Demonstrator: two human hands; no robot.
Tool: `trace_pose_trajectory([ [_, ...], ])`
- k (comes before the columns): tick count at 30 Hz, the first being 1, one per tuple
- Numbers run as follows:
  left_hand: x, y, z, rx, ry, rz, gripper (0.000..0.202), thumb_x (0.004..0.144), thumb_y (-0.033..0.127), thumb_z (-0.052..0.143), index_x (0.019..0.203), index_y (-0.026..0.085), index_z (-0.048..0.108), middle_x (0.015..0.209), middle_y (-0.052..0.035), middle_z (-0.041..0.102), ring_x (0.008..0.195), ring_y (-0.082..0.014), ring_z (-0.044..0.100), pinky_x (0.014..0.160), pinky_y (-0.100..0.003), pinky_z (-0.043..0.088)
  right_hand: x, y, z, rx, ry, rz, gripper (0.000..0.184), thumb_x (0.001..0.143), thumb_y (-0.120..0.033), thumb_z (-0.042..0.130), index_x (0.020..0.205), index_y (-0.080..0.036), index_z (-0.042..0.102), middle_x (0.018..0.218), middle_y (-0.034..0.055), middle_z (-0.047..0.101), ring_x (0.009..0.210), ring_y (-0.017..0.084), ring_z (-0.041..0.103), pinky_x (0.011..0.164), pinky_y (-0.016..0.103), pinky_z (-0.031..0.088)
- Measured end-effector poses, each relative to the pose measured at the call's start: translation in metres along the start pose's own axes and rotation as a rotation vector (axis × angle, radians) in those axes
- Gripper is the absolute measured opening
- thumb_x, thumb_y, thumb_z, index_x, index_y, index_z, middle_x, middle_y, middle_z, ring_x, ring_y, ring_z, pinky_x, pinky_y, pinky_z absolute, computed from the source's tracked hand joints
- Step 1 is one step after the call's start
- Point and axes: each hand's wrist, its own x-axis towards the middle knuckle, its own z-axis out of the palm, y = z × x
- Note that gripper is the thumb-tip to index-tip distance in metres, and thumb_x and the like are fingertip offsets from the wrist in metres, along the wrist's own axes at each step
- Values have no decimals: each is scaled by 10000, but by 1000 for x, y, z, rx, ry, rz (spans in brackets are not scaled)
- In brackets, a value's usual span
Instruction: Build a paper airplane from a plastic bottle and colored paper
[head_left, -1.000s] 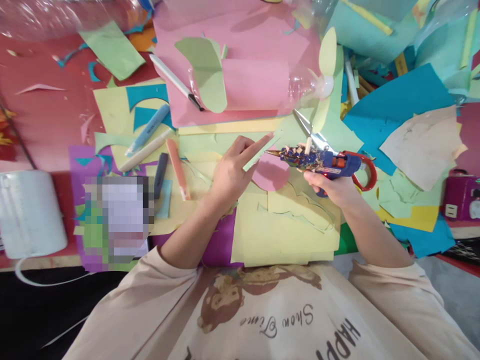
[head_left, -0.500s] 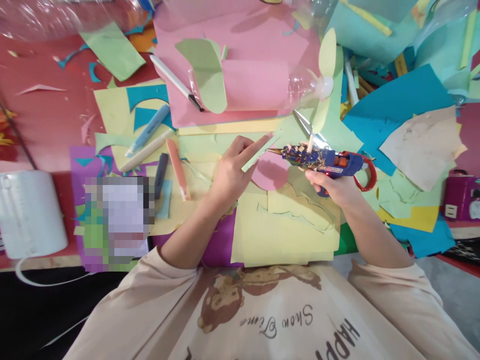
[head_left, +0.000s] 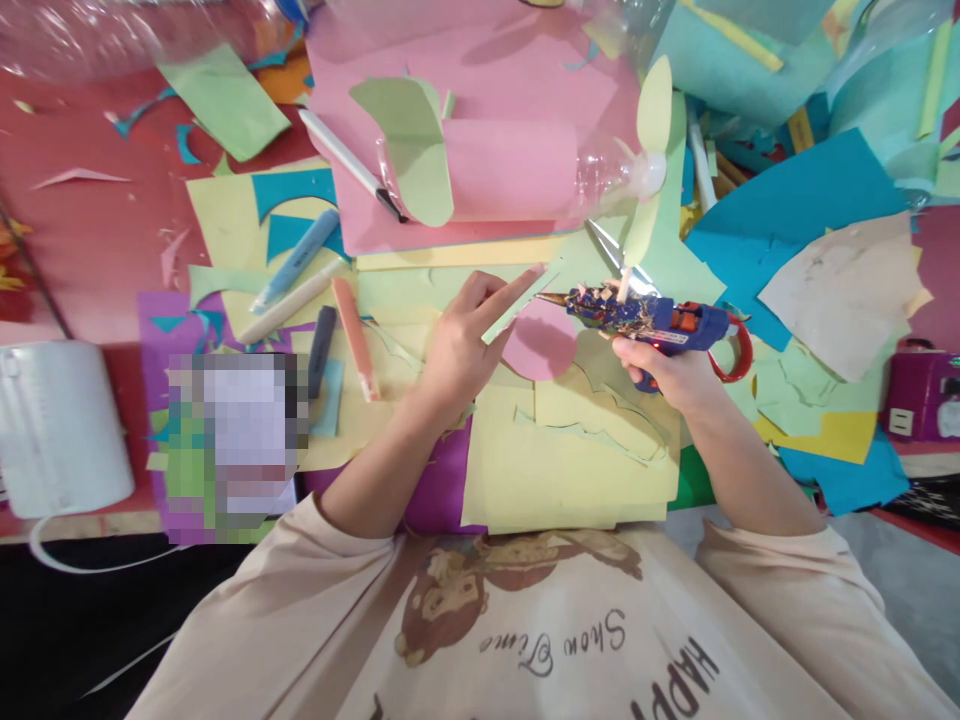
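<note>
My left hand (head_left: 472, 335) is closed on a narrow strip of light green paper (head_left: 517, 308), its index finger stretched along the strip. My right hand (head_left: 660, 370) grips a blue hot glue gun (head_left: 637, 312) by its handle. The gun's nozzle points left, close to the strip, and scraps of debris cling to its barrel. A pink paper circle (head_left: 541, 342) lies below the strip. Beyond my hands rests a clear plastic bottle (head_left: 600, 180) wrapped in pink paper, with a green paper fin at one end and pale yellow blades at its cap. Red-handled scissors (head_left: 739, 350) lie partly hidden behind the gun.
Several markers, including a blue one (head_left: 300, 258) and an orange one (head_left: 355, 340), lie left of my hands. A white pen (head_left: 349, 160) is near the bottle. Yellow paper sheets (head_left: 570, 470) lie in front of me. Blue paper (head_left: 795, 230) lies to the right.
The glue gun has shifted very slightly right, its nozzle drawing a little away from the paper strip. My left hand stays in place.
</note>
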Motion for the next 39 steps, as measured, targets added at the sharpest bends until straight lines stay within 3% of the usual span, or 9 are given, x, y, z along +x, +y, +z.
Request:
trace_pose_trajectory([
  [15,0,-1,-1,-14,35,59,401,993,258,389,1376,317,492,888,-13,508,815,-114,508,748,-240,453,0,-5,1,42,21,-18,274,719,-379,709,606,-198,538,488,-46,488,421,76,413,414,245,319],
  [39,-1,1,-2,-8,45,49,395,1000,306,380,1380,332,482,899,-19,523,811,-115,535,734,-238,469,1,1,-3,-1,68,-39,366,735,-427,708,546,-204,487,473,-41,485,431,86,444,445,258,352],
])
